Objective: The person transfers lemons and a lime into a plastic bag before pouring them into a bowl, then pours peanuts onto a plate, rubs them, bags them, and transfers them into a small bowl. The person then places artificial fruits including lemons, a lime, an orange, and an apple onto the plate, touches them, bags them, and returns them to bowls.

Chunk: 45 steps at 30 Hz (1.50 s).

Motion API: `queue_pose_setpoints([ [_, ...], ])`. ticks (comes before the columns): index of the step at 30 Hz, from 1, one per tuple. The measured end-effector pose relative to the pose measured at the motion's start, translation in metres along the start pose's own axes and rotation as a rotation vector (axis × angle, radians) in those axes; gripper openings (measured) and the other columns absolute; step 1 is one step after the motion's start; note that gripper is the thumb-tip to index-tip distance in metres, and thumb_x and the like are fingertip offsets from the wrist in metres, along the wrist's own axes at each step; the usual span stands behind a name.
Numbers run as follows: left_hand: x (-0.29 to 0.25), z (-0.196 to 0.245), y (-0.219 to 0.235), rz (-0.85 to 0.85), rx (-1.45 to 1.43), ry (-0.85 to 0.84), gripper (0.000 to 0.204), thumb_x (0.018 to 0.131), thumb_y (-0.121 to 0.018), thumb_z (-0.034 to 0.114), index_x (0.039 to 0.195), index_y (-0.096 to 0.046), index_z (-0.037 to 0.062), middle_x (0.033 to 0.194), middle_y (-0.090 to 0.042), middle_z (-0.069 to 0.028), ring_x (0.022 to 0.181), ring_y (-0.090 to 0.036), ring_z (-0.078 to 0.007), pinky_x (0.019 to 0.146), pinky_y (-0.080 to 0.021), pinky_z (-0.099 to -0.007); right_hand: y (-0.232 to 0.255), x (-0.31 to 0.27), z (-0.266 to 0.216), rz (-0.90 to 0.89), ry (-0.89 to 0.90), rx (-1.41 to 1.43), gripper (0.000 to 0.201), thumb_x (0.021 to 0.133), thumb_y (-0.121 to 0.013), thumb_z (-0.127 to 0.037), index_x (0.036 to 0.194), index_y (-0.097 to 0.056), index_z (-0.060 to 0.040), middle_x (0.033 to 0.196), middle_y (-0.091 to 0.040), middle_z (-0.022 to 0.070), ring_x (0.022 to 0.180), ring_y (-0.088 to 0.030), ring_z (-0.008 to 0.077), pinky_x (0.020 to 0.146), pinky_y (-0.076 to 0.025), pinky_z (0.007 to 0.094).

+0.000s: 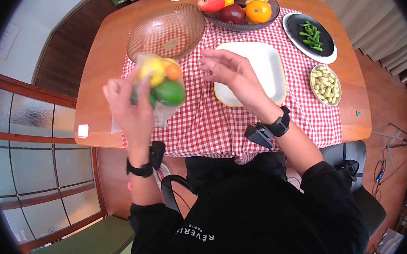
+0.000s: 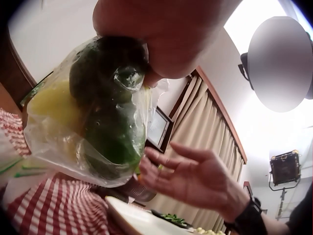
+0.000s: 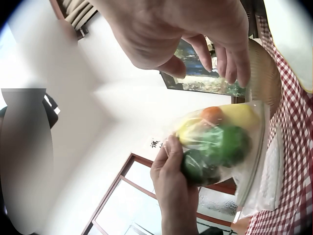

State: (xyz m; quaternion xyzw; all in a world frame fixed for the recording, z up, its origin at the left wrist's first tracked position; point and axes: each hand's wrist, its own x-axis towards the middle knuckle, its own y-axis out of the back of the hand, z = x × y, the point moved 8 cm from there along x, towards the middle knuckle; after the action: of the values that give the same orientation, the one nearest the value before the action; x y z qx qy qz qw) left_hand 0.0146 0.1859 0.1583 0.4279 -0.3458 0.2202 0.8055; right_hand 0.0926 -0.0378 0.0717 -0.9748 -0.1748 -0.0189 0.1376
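Left hand [image 1: 132, 101] pinches a bulging clear plastic bag [image 3: 260, 159], probably so it won't drop; right hand's [image 1: 241, 76] loosely spread fingers hang empty nearby.

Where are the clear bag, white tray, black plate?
Clear bag [image 2: 54, 154]: left wrist view, crinkled plastic, lower part.
White tray [image 1: 266, 62]: head view, bare inner floor.
Black plate [image 1: 295, 25]: head view, bare surface beside green peppers.
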Motion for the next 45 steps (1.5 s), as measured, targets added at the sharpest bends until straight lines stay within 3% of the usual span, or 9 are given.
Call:
queue_pose_setpoints([
  [7,0.084,0.007,0.024,0.125,-0.446,0.095,0.027,0.102,-0.076,0.014,0.12,-0.076,-0.0058,0.096,-0.065,-0.001,0.089,-0.061,-0.0079,0.08,-0.049,-0.0233,-0.03,0.018,-0.004,-0.143,-0.346,0.349,0.078,0.107,-0.057,-0.057,0.15,-0.043,0.0077,0.135,-0.064,0.0256,0.127,-0.065,0.0327,0.107,-0.054,0.0481],
  [9,0.096,-0.008,0.0,0.151,-0.646,0.212,0.026,0.102,-0.075,0.015,0.119,-0.076,-0.0062,0.101,-0.068,-0.002,0.091,-0.063,-0.0081,0.082,-0.051,-0.024,-0.051,0.031,-0.017,-0.364,-0.4,0.563,0.086,0.107,-0.05,-0.064,0.152,-0.039,0.0086,0.134,-0.064,0.0276,0.126,-0.066,0.0337,0.107,-0.055,0.0504],
  [15,0.105,-0.093,-0.092,0.072,-1.096,0.54,0.028,0.109,-0.065,0.018,0.126,-0.07,-0.0039,0.118,-0.073,-0.0064,0.104,-0.066,-0.0111,0.092,-0.054,-0.0279,-0.028,0.087,-0.013,-0.206,-0.301,0.426,0.073,0.11,-0.048,-0.057,0.155,-0.04,0.0001,0.132,-0.068,0.0266,0.115,-0.073,0.0358,0.097,-0.062,0.0493],
  [21,0.076,-0.139,-0.155,-0.211,-1.204,0.842,0.034,0.112,-0.051,0.021,0.137,-0.061,0.0007,0.135,-0.068,-0.0131,0.123,-0.065,-0.0244,0.109,-0.05,-0.0433,0.02,0.139,0.0,0.079,-0.118,-0.095,0.059,0.108,-0.059,-0.046,0.135,-0.063,0.0066,0.117,-0.075,0.0205,0.098,-0.077,0.0324,0.081,-0.065,0.0443],
  [23,0.062,-0.138,-0.17,-0.261,-1.314,1.012,0.038,0.111,-0.048,0.025,0.14,-0.059,0.0015,0.138,-0.067,-0.0149,0.126,-0.064,-0.0275,0.111,-0.048,-0.0469,0.029,0.152,-0.008,0.135,-0.048,-0.479,0.048,0.104,-0.061,-0.036,0.112,-0.073,0.0098,0.102,-0.077,0.0262,0.092,-0.078,0.0379,0.078,-0.062,0.0485],
  [27,0.041,-0.185,-0.201,-0.296,-1.129,1.319,0.044,0.11,-0.044,0.035,0.143,-0.051,0.0054,0.14,-0.061,-0.0179,0.13,-0.057,-0.0353,0.113,-0.042,-0.0609,0.037,0.181,-0.033,0.212,0.171,-0.975,0.039,0.099,-0.061,-0.025,0.101,-0.074,0.0114,0.097,-0.074,0.0355,0.093,-0.076,0.0471,0.081,-0.059,0.054],
  [37,0.039,-0.158,-0.191,-0.236,-1.163,1.363,0.065,0.107,-0.052,0.034,0.16,-0.035,0.0005,0.168,-0.029,-0.0298,0.149,-0.036,-0.0455,0.121,-0.03,-0.0586,-0.014,0.193,-0.09,0.138,0.451,-1.476,0.025,0.09,-0.063,-0.015,0.097,-0.076,0.0059,0.096,-0.075,0.0315,0.094,-0.075,0.0482,0.083,-0.061,0.0554],
  [40,0.041,-0.163,-0.187,-0.32,-1.023,1.198,0.062,0.101,-0.06,0.035,0.152,-0.045,0.0032,0.146,-0.048,-0.0196,0.125,-0.051,-0.0335,0.11,-0.038,-0.0476,-0.028,0.193,-0.097,0.157,0.517,-1.559,0.022,0.087,-0.065,-0.013,0.096,-0.077,0.0033,0.096,-0.076,0.029,0.094,-0.076,0.0461,0.081,-0.062,0.0545],
  [45,0.051,-0.151,-0.173,-0.397,-0.864,0.986,0.072,0.102,-0.063,0.025,0.16,-0.033,-0.0049,0.155,-0.047,-0.0224,0.143,-0.046,-0.0333,0.112,-0.04,-0.043,-0.043,0.195,-0.097,0.146,0.65,-1.596,0.021,0.085,-0.065,-0.013,0.093,-0.077,0.0016,0.092,-0.076,0.0269,0.087,-0.077,0.0452,0.078,-0.062,0.0541],
])
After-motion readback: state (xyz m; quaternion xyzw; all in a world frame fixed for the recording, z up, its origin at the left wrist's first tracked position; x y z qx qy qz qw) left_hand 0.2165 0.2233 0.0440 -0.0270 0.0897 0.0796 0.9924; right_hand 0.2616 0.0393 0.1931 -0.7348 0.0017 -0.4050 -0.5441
